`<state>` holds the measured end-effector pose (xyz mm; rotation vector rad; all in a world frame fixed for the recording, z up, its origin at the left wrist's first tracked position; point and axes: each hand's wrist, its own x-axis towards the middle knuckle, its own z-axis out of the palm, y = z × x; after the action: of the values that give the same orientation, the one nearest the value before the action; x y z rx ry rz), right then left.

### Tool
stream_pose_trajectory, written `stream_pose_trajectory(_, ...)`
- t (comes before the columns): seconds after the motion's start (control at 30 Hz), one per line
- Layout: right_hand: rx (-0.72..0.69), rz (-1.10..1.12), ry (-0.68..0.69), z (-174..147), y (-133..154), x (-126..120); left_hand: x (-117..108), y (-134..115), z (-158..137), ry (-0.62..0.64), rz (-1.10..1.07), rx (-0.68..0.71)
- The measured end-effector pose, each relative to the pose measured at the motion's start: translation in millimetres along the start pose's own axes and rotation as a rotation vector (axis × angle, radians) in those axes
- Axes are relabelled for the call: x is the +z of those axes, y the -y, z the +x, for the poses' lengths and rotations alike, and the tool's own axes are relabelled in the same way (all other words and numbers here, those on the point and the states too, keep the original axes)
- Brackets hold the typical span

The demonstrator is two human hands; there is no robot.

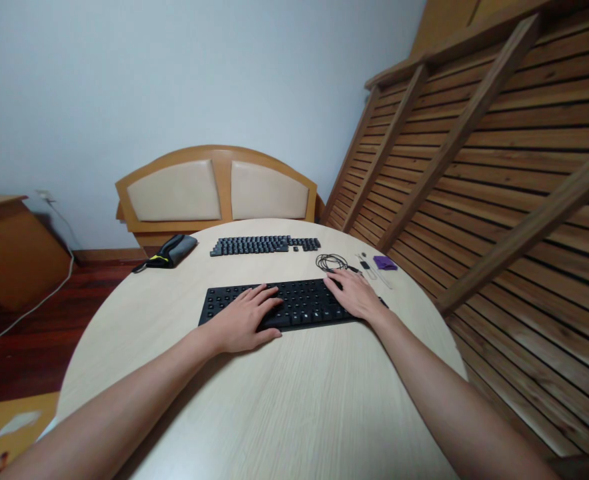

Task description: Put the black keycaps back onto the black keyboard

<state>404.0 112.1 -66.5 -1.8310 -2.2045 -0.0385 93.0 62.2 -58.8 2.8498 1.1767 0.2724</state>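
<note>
A black keyboard base (pixel 299 308) with its keycaps off lies across the middle of the round table (pixel 294 400). My left hand (pixel 247 317) rests over its left half, fingers spread and thumb near the front edge. Over the right end lies my right hand (pixel 354 293), fingers stretched toward the back edge and covering part of it. Behind the base, the loose keycaps (pixel 251 245) are laid out in keyboard order, with a smaller group at the right. A coiled black cable (pixel 331 262) sits just beyond my right hand.
At the right are small thin tools (pixel 367 265) and a folded purple cloth (pixel 385 263). A dark grey pouch (pixel 171 251) with a yellow edge lies at the back left. Behind the table stands a wooden headboard (pixel 227 183); a slatted wooden frame (pixel 474 167) leans at the right.
</note>
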Motion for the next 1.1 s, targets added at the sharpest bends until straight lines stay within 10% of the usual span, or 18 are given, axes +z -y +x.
stream_pose_trajectory(0.53, 0.057, -0.051, 0.092, 25, -7, 12, -4, 8, 7, -0.090, -0.026, -0.036)
stream_pose_trajectory(1.1, 0.065, -0.032, 0.000, 21, -7, 15, -16, 161, 11, -0.167, 0.177, -0.746)
